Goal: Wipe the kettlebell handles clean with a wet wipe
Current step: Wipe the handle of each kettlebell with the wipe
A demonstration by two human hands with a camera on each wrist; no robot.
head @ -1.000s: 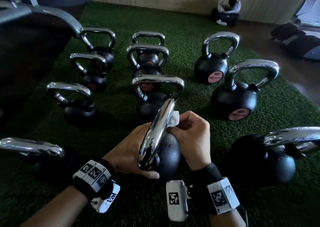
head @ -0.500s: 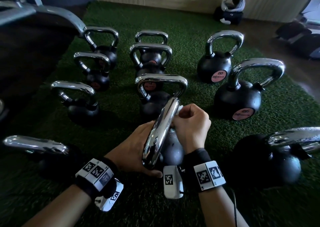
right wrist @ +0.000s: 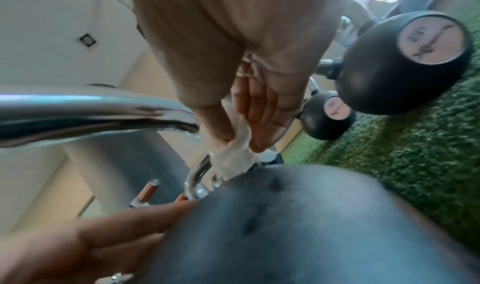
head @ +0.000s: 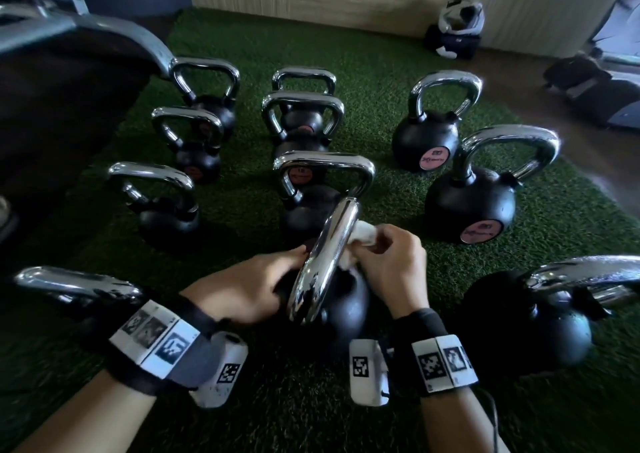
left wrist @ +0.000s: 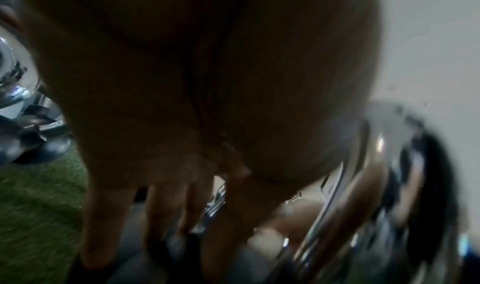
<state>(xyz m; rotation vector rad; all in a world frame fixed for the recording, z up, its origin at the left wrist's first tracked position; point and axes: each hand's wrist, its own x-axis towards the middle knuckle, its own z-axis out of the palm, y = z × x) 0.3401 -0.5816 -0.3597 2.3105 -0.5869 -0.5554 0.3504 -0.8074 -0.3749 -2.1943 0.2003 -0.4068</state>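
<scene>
Presently catalogued, item by item.

Kettlebell (head: 343, 309): black ball, nearest of the set, standing on the green turf (head: 398, 182) between the two wrists.

Chrome handle (head: 325, 262): rises from the ball edge-on to the head camera; the far leg's base sits just under the right fingertips, the near leg beside the left thumb.

Wet wipe (head: 363, 232): white, bunched, pressed against the right side of the handle at its far leg.

Right hand (head: 391, 265): fingers and thumb curled together, pinching the wipe; the right wrist view shows the wipe (right wrist: 233, 155) trailing past the fingertips onto the leg's base.

Left hand (head: 249, 290): fingers lie fairly straight along the ball's left side, apart from the wipe, steadying the weight; they curl round nothing.

Handling judgement: the step in hand looks to be cleaning the far leg. To do it well, wrap the wipe fully round the tube, draw it along the arch and down the near leg, and keep the left hand braced so the ball does not roll.

Other kettlebells (head: 471, 206): ranged beyond the fingers, handles apparently awaiting their turn.
</scene>
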